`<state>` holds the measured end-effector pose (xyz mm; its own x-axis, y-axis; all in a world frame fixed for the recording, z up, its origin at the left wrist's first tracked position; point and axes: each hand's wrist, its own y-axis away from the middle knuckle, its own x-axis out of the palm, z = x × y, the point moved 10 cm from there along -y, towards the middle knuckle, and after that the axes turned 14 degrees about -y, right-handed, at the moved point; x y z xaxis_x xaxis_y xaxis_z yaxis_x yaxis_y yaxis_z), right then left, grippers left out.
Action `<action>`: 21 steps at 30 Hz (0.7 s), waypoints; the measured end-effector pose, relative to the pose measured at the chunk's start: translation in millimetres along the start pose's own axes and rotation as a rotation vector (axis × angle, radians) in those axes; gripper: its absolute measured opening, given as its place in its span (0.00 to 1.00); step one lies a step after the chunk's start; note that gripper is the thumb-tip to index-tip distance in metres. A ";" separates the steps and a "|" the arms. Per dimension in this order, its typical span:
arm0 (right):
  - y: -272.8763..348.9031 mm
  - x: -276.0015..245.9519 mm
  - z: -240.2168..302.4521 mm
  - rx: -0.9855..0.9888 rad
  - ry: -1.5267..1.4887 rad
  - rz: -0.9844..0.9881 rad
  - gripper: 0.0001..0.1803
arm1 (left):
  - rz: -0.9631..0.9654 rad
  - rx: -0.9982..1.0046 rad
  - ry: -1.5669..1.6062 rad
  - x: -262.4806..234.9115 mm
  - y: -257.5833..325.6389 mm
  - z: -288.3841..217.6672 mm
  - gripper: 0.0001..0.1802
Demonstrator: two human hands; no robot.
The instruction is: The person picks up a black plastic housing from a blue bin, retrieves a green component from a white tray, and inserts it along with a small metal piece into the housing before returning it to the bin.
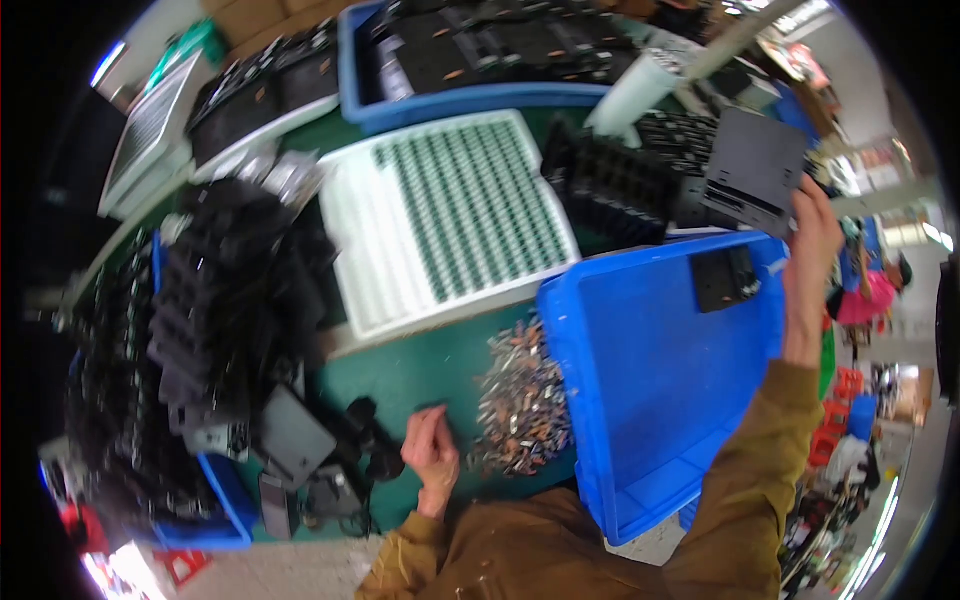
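Note:
At the upper right my right hand (817, 235) grips a flat, dark square plastic housing (755, 165) by its edge, raised over the far right corner of a blue bin (660, 360). Another black housing (725, 280) lies inside that bin at its far end. My left hand (432, 453) is closed low over the green tabletop (390, 370), its fingers curled together; whether anything small is in them is hidden. Just right of it spreads a pile of small metal and copper-coloured pieces (525, 400). Black parts (375, 440) lie close on its left.
A white slotted tray (370, 240) stands in the middle. Black plastic parts (220, 290) are heaped high at the left, over a blue bin (225, 500). A larger blue bin (480, 98) of black housings sits at the back, beside a white roll (635, 95). Black racks (610, 180) stand behind the near bin.

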<state>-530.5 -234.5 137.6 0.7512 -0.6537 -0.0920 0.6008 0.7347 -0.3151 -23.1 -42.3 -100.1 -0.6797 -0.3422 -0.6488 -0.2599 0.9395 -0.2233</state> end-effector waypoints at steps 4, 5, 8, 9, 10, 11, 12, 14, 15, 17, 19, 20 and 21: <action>90.7 74.0 42.7 0.383 -0.376 0.443 0.21 | -0.023 0.047 0.048 9.0 -8.8 -13.4 0.12; 116.0 90.2 28.2 0.443 -0.397 0.484 0.21 | -0.006 0.020 0.070 8.3 -7.7 -9.7 0.11; 203.3 145.9 0.3 0.698 -0.283 0.737 0.20 | 0.109 -0.282 0.299 11.4 -1.3 12.9 0.10; 228.6 161.9 -0.3 0.746 -0.257 0.805 0.19 | 0.104 -0.292 0.302 8.2 -2.9 9.6 0.10; 252.8 175.4 -5.6 0.768 -0.221 0.864 0.18 | 0.116 -0.334 0.369 6.3 0.4 12.0 0.12; 274.2 189.2 -5.3 0.752 -0.169 0.930 0.17 | 0.131 -0.377 0.442 7.5 5.8 13.2 0.14; 289.6 198.0 -8.4 0.748 -0.117 0.951 0.16 | 0.127 -0.393 0.442 6.4 10.2 13.0 0.14; 308.3 207.7 -14.9 0.802 -0.114 1.007 0.17 | 0.147 -0.507 0.673 14.2 18.5 13.6 0.17; 314.1 207.6 -17.3 0.804 -0.103 1.012 0.17 | 0.209 -0.564 0.690 18.4 26.6 13.3 0.19; 319.6 203.7 -25.8 0.831 -0.106 0.955 0.17 | 0.218 -0.722 0.828 20.2 30.1 13.1 0.19; 322.5 204.4 -23.0 0.768 -0.090 0.940 0.16 | 0.242 -0.883 0.942 17.7 34.0 10.4 0.20; 321.2 204.3 -18.0 0.704 -0.082 0.922 0.15 | 0.241 -0.886 0.945 13.9 34.8 11.7 0.20; 324.5 202.4 -11.5 0.705 -0.080 0.925 0.15 | 0.241 -0.872 1.012 11.5 34.4 10.2 0.22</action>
<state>-186.7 -130.6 5.9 0.9823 0.1787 0.0559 -0.1850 0.8796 0.4383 -32.8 -13.8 -122.6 -0.8734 -0.3892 0.2927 -0.1533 0.7902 0.5934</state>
